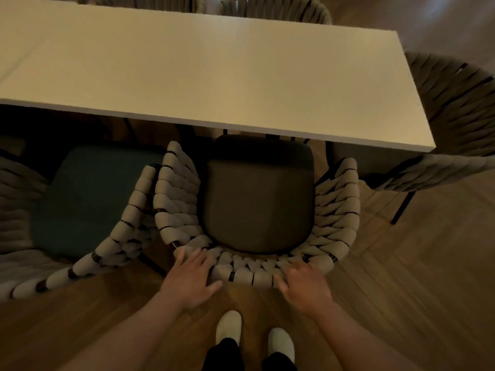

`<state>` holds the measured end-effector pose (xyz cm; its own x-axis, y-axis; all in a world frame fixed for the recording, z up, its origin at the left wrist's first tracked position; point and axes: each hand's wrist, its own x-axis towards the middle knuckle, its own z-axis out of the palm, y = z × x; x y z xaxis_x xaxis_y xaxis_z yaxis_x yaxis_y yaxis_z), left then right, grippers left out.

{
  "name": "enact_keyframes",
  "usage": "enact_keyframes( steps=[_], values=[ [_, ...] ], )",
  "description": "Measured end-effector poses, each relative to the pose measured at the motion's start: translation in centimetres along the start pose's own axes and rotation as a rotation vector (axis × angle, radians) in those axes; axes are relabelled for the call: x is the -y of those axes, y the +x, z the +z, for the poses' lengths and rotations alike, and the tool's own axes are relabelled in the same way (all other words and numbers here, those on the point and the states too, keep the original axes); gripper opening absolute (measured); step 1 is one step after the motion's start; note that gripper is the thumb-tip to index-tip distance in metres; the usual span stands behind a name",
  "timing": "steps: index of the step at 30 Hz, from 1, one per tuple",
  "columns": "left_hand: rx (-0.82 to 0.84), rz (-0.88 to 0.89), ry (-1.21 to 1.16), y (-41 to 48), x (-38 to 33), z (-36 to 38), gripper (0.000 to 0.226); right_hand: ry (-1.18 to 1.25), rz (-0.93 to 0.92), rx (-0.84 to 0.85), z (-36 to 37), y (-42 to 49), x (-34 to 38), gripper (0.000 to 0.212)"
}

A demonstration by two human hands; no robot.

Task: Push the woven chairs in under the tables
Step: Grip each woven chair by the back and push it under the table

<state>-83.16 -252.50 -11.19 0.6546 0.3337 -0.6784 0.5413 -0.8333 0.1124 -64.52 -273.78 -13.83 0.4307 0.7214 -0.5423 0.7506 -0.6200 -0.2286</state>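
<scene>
While the left hand (193, 277) lies flat with fingers spread on the curved back of the woven chair (182, 194), the right hand (304, 283) presses there too, fingers loosely curled, grasping nothing. That chair's dark seat front reaches just under the white table (214, 70). Beside the chair sits a teal-cushioned chair (88, 199).

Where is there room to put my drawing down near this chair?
The white tabletop is bare from edge to edge. The dark seat cushion is free too. It is crowded at the chair's woven back, where the left hand and right hand rest.
</scene>
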Motion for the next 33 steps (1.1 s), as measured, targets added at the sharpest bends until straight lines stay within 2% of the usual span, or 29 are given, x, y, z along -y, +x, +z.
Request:
enact_keyframes(
  steps=[2,3,7,17,21,26,33],
  values=[
    [0.019,-0.035,-0.204,-2.2,-0.6,-0.4,0.07,0.069,0.024,0.053,-0.6,-1.6,0.6,0.053],
    [0.01,-0.082,-0.326,-3.7,-1.0,-0.6,0.065,0.135,0.033,0.079,-1.4,-2.8,0.8,0.047],
    [0.031,-0.204,-0.683,-9.6,-2.3,0.0,0.043,0.307,-0.005,0.225,-4.7,-6.8,1.5,0.043],
    [-0.079,-0.341,-0.983,-19.5,-3.0,5.5,0.035,0.258,-0.139,0.327,-6.7,-10.5,5.4,0.032],
    [-0.125,-0.386,-1.092,-22.1,0.5,7.8,0.033,0.177,-0.188,0.367,-5.9,-10.1,9.2,0.031],
    [-0.155,-0.433,-1.195,-25.1,8.0,9.9,0.028,0.187,-0.185,0.358,-4.6,-8.7,16.6,0.028],
    [-0.156,-0.492,-1.212,-29.6,22.0,11.2,0.027,0.348,-0.086,0.33,-1.8,-7.4,30.1,0.026]
  ],
)
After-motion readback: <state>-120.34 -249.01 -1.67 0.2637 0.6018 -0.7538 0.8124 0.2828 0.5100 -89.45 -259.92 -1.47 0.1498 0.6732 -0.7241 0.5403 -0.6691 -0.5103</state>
